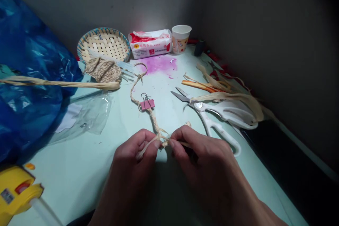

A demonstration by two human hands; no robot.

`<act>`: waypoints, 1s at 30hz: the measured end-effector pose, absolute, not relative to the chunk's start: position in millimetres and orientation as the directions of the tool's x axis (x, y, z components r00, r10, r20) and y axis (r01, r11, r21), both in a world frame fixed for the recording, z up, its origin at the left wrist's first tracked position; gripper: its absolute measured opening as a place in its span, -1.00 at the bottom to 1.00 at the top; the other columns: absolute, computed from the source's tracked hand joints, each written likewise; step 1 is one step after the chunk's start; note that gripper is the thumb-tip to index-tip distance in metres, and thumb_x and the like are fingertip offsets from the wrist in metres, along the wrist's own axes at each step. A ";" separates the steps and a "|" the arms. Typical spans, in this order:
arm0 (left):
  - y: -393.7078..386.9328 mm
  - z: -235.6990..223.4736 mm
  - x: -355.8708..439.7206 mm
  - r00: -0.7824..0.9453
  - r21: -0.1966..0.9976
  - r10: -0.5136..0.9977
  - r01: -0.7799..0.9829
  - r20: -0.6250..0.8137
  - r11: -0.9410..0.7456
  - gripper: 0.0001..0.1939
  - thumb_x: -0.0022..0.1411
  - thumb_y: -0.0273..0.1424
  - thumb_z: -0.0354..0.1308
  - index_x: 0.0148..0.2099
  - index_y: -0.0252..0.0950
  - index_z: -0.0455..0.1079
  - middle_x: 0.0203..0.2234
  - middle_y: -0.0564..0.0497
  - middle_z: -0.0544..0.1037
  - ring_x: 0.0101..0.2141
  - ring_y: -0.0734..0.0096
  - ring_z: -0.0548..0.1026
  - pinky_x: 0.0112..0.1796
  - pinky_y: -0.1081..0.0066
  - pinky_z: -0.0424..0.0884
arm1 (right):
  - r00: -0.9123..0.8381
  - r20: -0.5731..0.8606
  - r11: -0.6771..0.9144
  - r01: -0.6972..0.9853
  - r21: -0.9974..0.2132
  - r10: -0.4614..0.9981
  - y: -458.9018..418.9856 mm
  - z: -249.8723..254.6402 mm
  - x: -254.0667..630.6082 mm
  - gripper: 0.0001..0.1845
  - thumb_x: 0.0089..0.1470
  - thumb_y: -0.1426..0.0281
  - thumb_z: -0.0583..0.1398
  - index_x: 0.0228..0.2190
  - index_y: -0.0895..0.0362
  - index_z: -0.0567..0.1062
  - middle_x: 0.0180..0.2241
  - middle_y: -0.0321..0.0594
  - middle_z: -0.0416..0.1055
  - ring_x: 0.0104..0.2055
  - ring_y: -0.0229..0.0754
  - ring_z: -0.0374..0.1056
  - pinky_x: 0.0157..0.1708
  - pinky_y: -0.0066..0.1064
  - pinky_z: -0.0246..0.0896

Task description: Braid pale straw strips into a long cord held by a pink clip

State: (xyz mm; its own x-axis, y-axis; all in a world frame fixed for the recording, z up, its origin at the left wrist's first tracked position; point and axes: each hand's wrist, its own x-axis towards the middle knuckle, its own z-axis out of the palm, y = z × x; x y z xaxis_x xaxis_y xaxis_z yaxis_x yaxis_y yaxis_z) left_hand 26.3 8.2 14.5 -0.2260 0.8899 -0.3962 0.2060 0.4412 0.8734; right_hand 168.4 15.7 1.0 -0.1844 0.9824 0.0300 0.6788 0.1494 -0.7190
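A pale braided fibre cord (154, 120) runs from a curled tail at the back of the table down to my two hands. A pink binder clip (147, 104) grips it partway along. My left hand (139, 153) is closed at the braid's near end, thumb and forefinger pinching it, with a flat strand lying across the fingers. Close by on the right, my right hand (196, 148) pinches another strand of the fibre between thumb and forefinger. Loose strand ends cross in the small gap between both hands. The other fingers are partly hidden.
White-handled scissors (212, 109) lie to the right, blades open, beside fibre strips (238, 97). Behind stand a woven basket (106, 44), a twine bundle (103, 70), a tissue pack (150, 44) and a paper cup (181, 39). Left are a blue bag (29, 60) and a yellow tool (16, 192).
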 end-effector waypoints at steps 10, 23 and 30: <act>4.4 7.7 33.9 -0.319 0.822 0.918 0.438 -0.236 0.364 -0.87 0.01 -0.27 0.21 -0.45 -0.19 0.37 -0.69 0.13 0.37 -0.60 0.42 0.26 -0.53 0.48 0.17 | -0.176 -0.155 0.020 0.721 -0.692 0.972 19.9 2.4 161.3 -0.84 0.19 0.37 -0.01 -0.43 0.06 0.27 -0.69 -0.35 0.27 -0.64 -0.23 0.20 -0.55 -0.40 -0.08; 4.4 -2.2 27.6 -0.202 0.902 0.924 0.228 -0.325 0.367 -0.81 0.05 -0.23 0.16 -0.36 -0.25 0.36 -0.67 0.15 0.36 -0.65 0.53 0.19 -0.65 0.54 0.10 | -0.296 -0.117 0.171 0.785 -0.596 0.948 24.5 14.4 165.9 -0.77 0.25 0.35 0.05 -0.10 0.06 0.41 -0.52 -0.28 0.41 -0.49 -0.20 0.26 -0.44 -0.43 0.00; 2.2 2.8 28.8 -0.199 0.899 0.920 0.222 -0.338 0.378 -0.85 0.05 -0.26 0.13 -0.37 -0.24 0.36 -0.68 0.18 0.30 -0.70 0.55 0.15 -0.71 0.56 0.09 | -0.378 -0.171 0.227 0.800 -0.556 0.910 29.0 22.3 167.5 -0.78 0.27 0.33 0.04 -0.16 0.10 0.44 -0.48 -0.22 0.43 -0.52 -0.25 0.23 -0.47 -0.46 -0.02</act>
